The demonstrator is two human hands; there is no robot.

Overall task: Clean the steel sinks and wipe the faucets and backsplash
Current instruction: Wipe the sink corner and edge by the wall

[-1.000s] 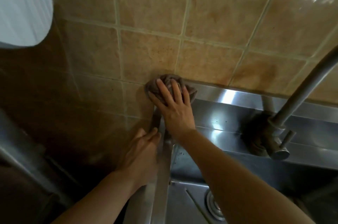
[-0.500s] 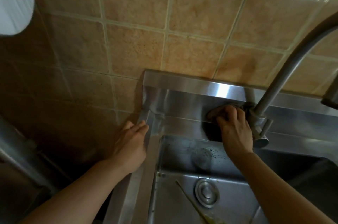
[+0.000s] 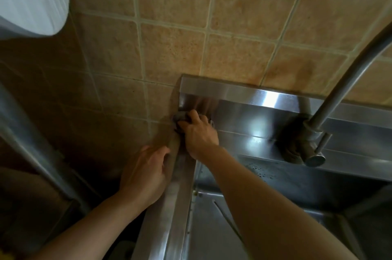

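My R hand (image 3: 200,133) was bunched over the gray cloth (image 3: 180,120), fingers curled, pressing it into the back-left corner of the steel sink (image 3: 169,206) where rim met backsplash (image 3: 244,106). L hand (image 3: 146,171) lay on the sink's left rim w/ fingers relaxed, holding nothing, just beside the R. Faucet (image 3: 343,81) stood well to the right; its spout ran up & right, lever (image 3: 318,153) pointing down toward me. Tiled wall (image 3: 174,55) behind.
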